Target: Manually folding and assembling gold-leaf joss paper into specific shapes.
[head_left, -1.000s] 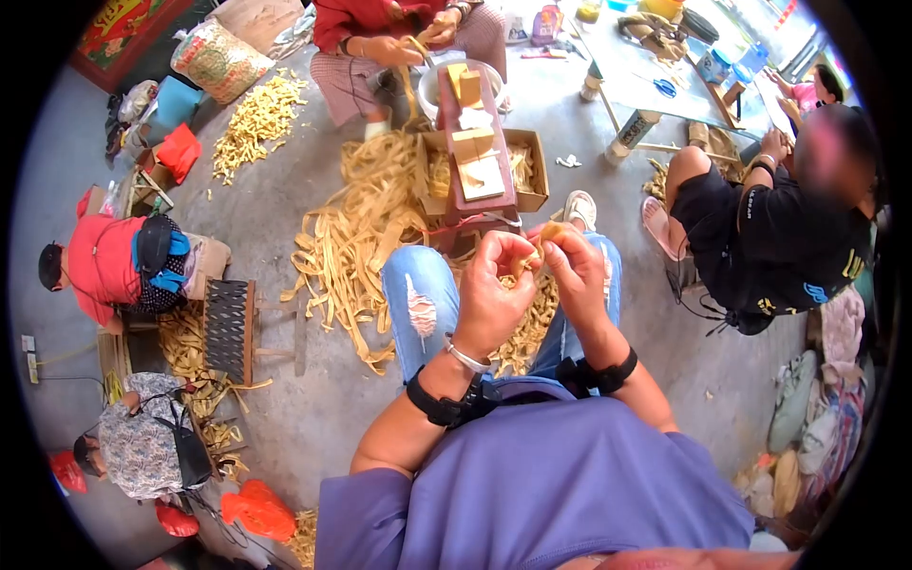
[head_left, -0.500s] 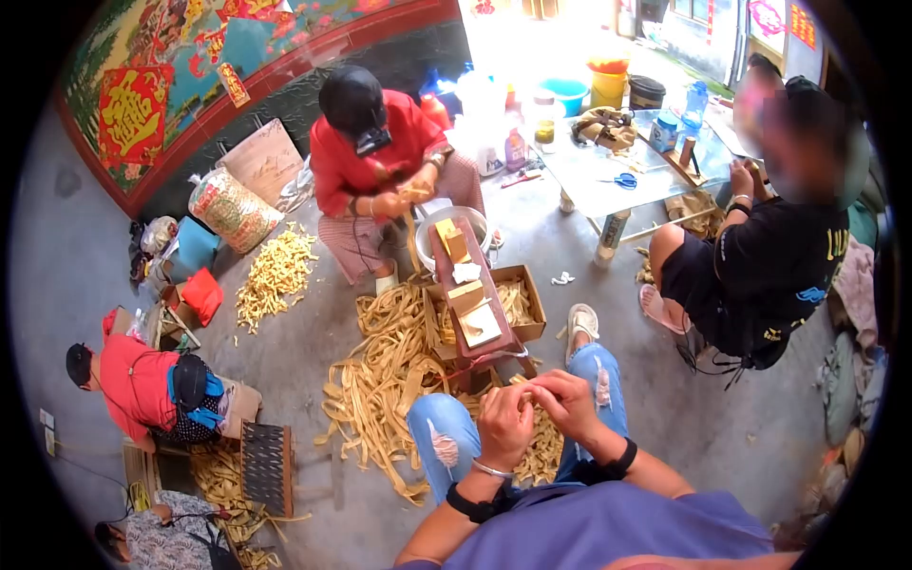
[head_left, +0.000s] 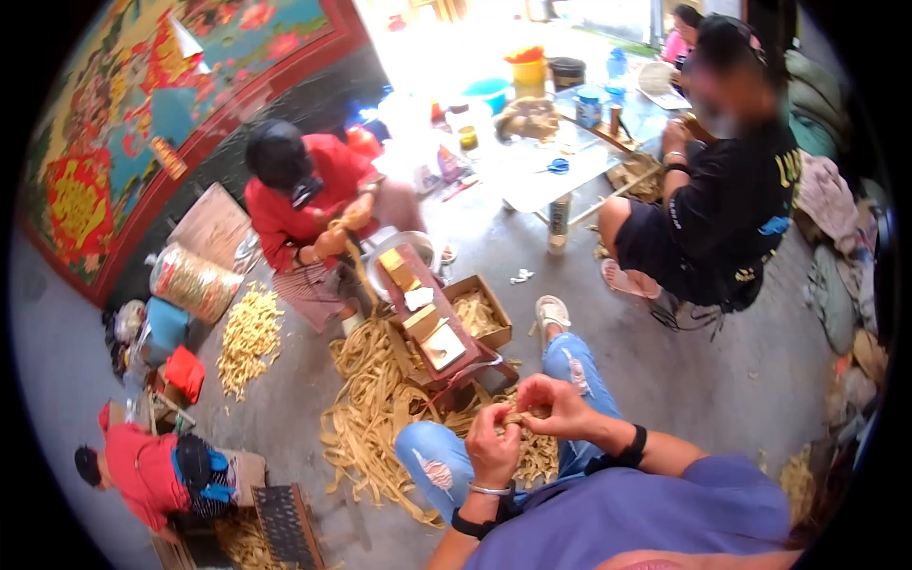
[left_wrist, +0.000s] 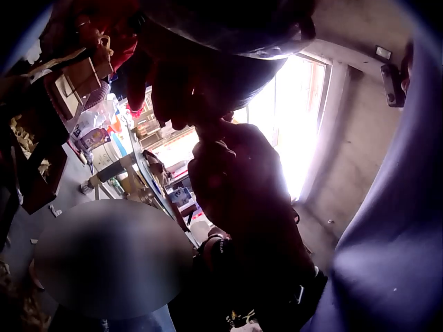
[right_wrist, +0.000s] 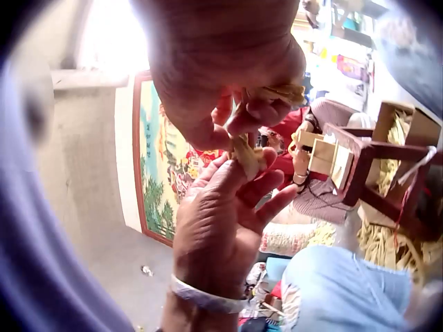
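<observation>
In the head view, my left hand and right hand meet in front of my knees, with a small yellowish flat strip between their fingertips. The right wrist view shows the left thumb and fingers pinching a folded part of the strip. Above it, the right fingers curl round another part. Both hands are dark in the left wrist view, which hides the strip. Under the hands, between my legs, lies a heap of small yellowish pieces.
A dark red bench bearing wooden blocks stands ahead, beside a cardboard box. Long yellowish strips spread over the floor to its left. A person in red sits beyond; one in black sits at right by a glass table.
The head view has tilted up, bringing the wall picture and doorway into sight, and has then swung right. My hands stay together at the strip, their fingers having shifted about it.
</observation>
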### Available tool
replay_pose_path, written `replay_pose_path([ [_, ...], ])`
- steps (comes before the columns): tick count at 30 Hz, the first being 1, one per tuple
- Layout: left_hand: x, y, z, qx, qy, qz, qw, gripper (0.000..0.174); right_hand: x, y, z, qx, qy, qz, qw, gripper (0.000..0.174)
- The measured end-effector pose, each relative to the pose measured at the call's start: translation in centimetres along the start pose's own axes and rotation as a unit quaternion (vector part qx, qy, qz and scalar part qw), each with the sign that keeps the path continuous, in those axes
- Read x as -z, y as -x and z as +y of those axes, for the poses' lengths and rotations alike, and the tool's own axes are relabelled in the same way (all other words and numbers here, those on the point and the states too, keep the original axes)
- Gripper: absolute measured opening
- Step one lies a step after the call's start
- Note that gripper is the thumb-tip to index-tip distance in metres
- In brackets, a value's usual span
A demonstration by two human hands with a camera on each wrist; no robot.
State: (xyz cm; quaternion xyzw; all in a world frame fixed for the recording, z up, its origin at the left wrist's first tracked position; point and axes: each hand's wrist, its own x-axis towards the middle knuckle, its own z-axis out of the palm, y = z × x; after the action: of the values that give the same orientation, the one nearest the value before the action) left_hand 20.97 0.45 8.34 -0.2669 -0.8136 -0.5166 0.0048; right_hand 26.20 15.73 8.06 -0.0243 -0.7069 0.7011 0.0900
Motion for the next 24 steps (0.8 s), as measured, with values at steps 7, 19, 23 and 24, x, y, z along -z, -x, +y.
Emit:
replay_pose_path([
  [7,0.4,0.0,-3.5,0.039,0.048,-0.201,0.978,0.011,0.1,1.7,-0.3,0.019,0.163,0.005,0.986,0.048],
  [19,1.9,0.4,-2.4,0.271,0.434,-0.186,0.839,0.021,-1.1,1.7,0.2,0.093,0.154,0.025,0.983,0.046],
  [23,1.7,0.0,-0.6,0.217,0.281,-0.045,0.934,0.015,-1.5,0.8,-1.0,0.034,0.186,0.051,0.981,0.037],
  [24,1.7,0.1,-0.5,0.214,0.283,-0.048,0.934,0.015,-1.7,0.6,-1.4,0.047,0.184,0.075,0.979,0.036],
])
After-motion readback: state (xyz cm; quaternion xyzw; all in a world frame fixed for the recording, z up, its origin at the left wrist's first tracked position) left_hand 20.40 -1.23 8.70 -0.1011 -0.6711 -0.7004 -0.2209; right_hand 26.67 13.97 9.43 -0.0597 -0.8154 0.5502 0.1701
